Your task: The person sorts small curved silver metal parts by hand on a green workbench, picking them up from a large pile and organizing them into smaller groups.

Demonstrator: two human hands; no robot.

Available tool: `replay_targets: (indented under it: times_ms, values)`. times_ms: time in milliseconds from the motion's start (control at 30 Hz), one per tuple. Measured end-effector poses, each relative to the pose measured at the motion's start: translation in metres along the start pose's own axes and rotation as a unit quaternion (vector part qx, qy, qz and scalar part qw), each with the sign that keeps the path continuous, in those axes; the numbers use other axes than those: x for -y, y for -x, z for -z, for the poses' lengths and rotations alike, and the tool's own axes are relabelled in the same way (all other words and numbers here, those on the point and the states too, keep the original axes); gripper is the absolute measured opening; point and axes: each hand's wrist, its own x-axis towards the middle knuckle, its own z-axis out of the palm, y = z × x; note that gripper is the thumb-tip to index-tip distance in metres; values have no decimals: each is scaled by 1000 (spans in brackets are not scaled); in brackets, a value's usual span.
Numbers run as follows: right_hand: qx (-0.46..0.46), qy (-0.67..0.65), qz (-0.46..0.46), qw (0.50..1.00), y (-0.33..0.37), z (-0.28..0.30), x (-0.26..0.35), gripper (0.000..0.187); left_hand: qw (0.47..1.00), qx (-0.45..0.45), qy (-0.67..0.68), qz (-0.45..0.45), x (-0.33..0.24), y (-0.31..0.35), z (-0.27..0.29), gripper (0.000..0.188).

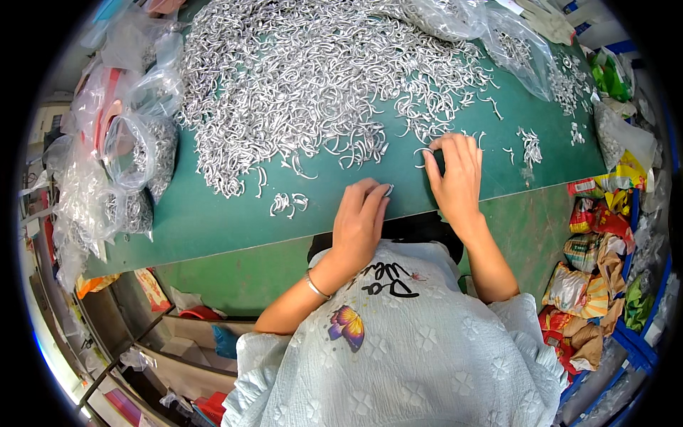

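A large heap of small curved silver metal pieces (284, 78) covers much of the green tabletop (206, 220). My left hand (358, 222) is closed near the table's front edge, with one curved metal piece (388, 190) showing at its fingertips. Right of it, my right hand (457, 179) has thumb and forefinger bent together at the heap's near edge. A thin curved metal piece (420, 151) shows at those fingertips. Left of my left hand lies a small group of similar pieces (288, 204), apart from the heap.
Clear plastic bags of metal pieces (153, 153) stand along the table's left side. Another plastic bag (516, 53) lies at the far right, beside scattered small parts (569, 85). A little pile (530, 148) sits right of my right hand. Colourful packages (580, 288) fill the shelving at right.
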Motion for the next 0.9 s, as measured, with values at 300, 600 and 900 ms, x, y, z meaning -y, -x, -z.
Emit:
replay_targets:
  times_ms: [300,600,900]
  values:
    - [45,-68,96,992,-15,-26,23,17,997,59,-29,-49,11,2,3,29]
    - [194,-191,134,953,0,-5,29,13,999,45,-1,-6,8,11,23,35]
    - [87,-146,114,979,-30,-29,24,12,989,117,-35,-80,12,-2,30,45]
